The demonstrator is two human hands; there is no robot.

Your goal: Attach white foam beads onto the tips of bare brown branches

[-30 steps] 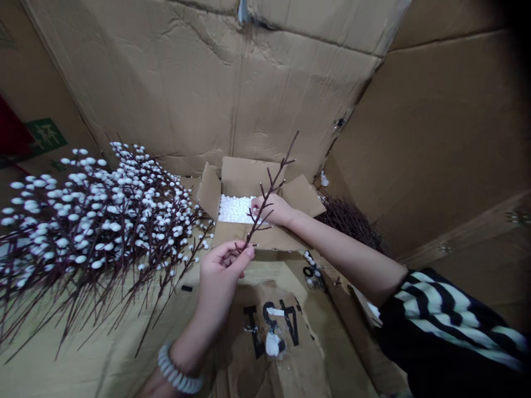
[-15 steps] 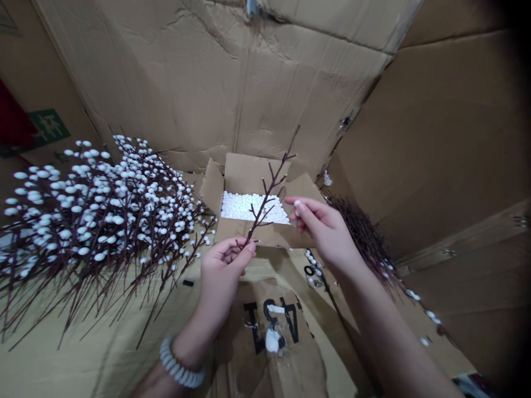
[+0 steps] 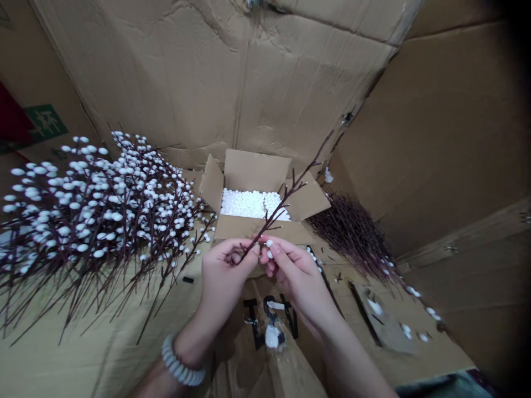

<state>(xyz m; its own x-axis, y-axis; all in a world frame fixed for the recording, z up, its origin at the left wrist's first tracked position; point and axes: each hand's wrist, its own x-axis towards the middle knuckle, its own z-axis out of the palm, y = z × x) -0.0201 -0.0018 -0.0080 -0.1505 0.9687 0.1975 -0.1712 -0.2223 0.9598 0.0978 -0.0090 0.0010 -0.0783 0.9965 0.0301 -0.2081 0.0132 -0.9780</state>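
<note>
A brown artificial twig (image 3: 286,194) slants up to the right, its lower part pinched in my left hand (image 3: 227,271). Close beside it, my right hand (image 3: 299,276) is closed on white foam balls (image 3: 269,249) held at the fingertips, near the twig's lower side shoots. Whether a ball touches the twig I cannot tell. Behind the hands, an open cardboard box (image 3: 236,225) holds many loose white balls (image 3: 244,203). The twig's upper shoots are bare.
Twigs covered in white balls (image 3: 103,204) are heaped on the left. Bare brown twigs (image 3: 352,229) lie in a bundle on the right. A cardboard piece with black print and a white blob (image 3: 272,335) lies in front. Tall cardboard walls (image 3: 199,83) enclose the back and right.
My right hand has come down and left from beside the box to meet my left hand at the twig's lower part. The twig has tilted further to the right.
</note>
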